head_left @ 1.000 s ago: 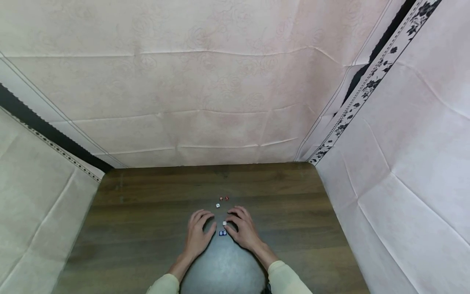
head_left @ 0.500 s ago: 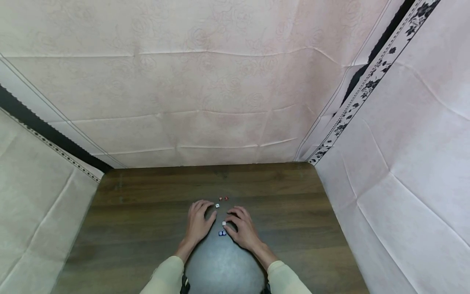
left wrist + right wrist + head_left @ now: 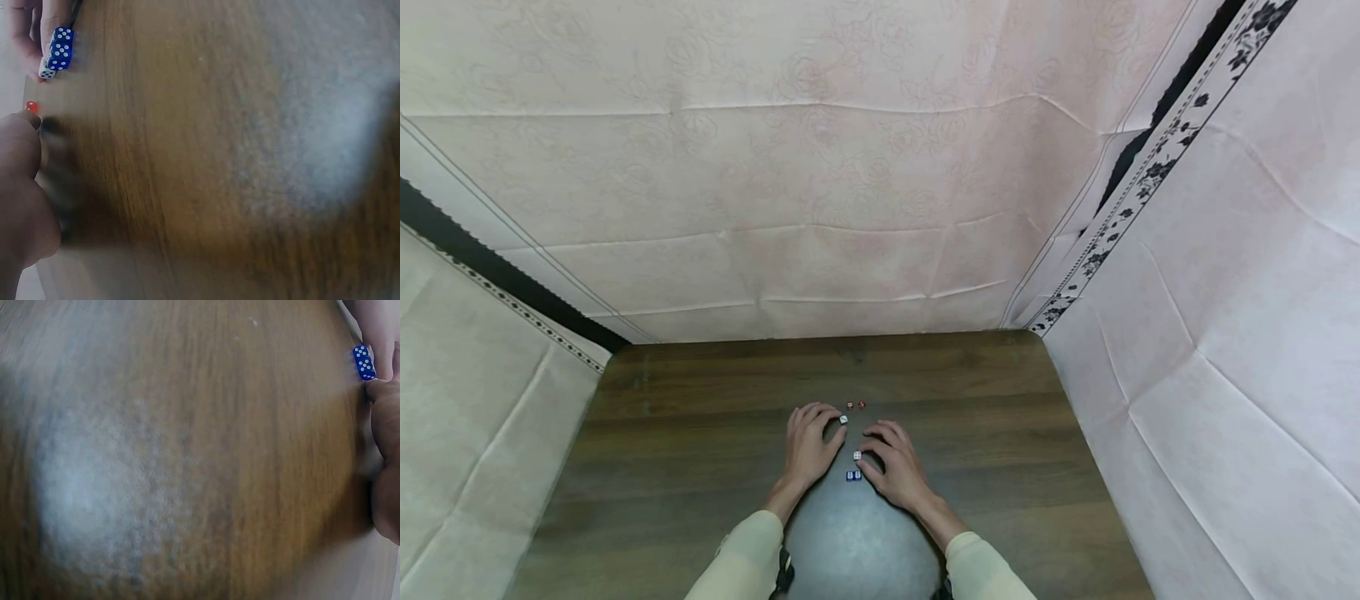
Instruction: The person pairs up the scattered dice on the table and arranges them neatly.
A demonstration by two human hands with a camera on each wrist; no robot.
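My left hand has its thumb and index fingertip at either side of a tilted white die, pinching it. Lower and to the right, my right hand pinches a second white die between thumb and index finger. Two blue dice sit side by side just below that die, close to the right thumb. In the left wrist view, the blue dice overlap the white die by the right fingers. Two red dice lie beyond the left fingertips.
The dice lie in a loose column on a brown wood-grain table. A pale patterned cloth hangs behind its far edge, with more cloth at the sides. A rounded grey shape shows between the forearms.
My left hand has moved forward and slightly right, bringing its thumb and index finger to the tilted white die. My right hand and the dice stay in place.
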